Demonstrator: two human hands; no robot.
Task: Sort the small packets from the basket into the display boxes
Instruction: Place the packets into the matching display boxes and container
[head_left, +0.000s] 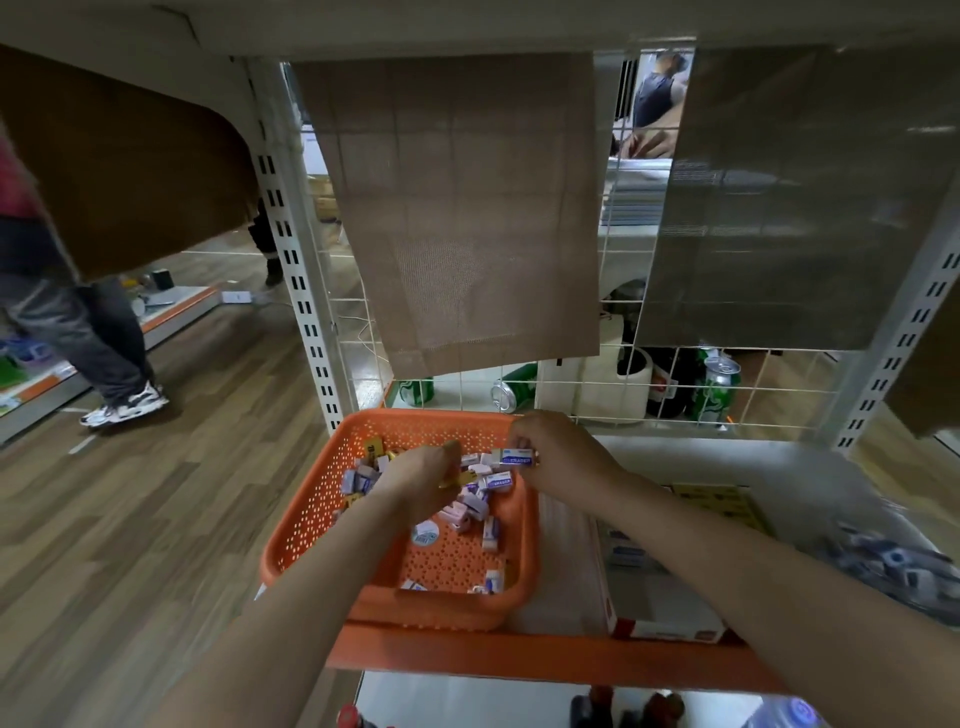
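The right hand (563, 457) pinches a white eraser packet (518, 459) over the orange basket (311, 499), near its far right corner. The left hand (423, 480) digs curled fingers into the loose packets (475, 501); whether it has hold of one is unclear. The basket sits at the left front corner of the shelf (519, 657), beside a display box (660, 608). A wooden floor (182, 493) lies to the left.

Reference: white slotted upright (296, 249).
Right of it: wire grid panel (675, 364) with brown mesh cloth (457, 208) hanging on it. Grey mesh cloth (779, 197) further right. Green can (716, 400) low behind the grid.
Left of it: wood floor (156, 519), a person's legs (88, 332) in sneakers, brown board (119, 171) above.
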